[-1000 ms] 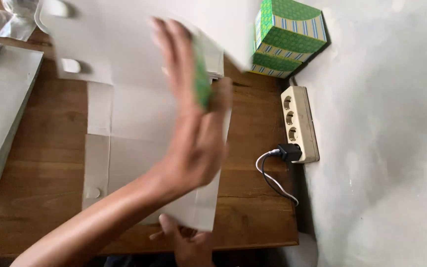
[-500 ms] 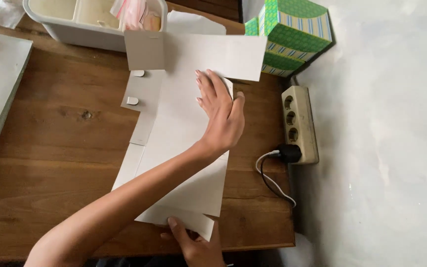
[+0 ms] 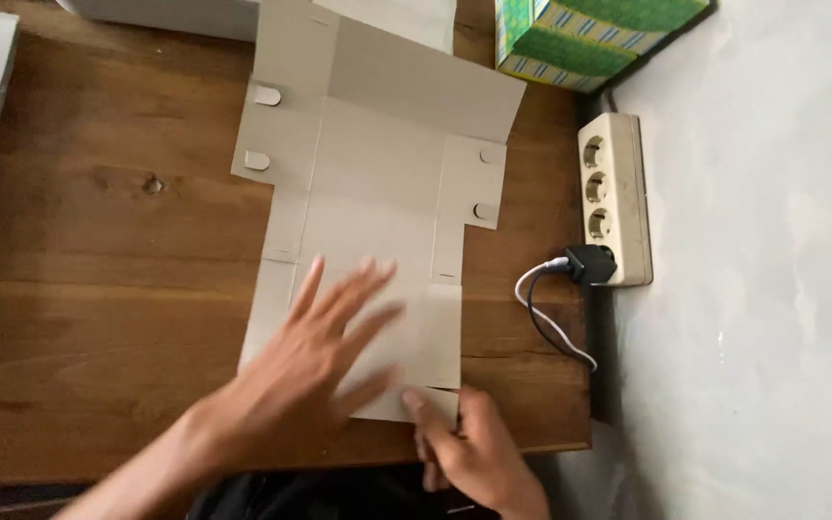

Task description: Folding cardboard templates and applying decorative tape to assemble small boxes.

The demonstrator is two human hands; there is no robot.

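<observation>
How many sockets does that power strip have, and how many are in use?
3 sockets show on the power strip by the wall: two at its far end, one mid-strip, all free. A black plug covers the near end, perhaps on a fourth.

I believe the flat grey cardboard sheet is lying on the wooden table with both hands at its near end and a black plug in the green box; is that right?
Not quite. The head view shows the black plug in the cream power strip, not the green box. The rest holds: the cardboard sheet lies on the wooden table, left hand and right hand at its near end.
</observation>
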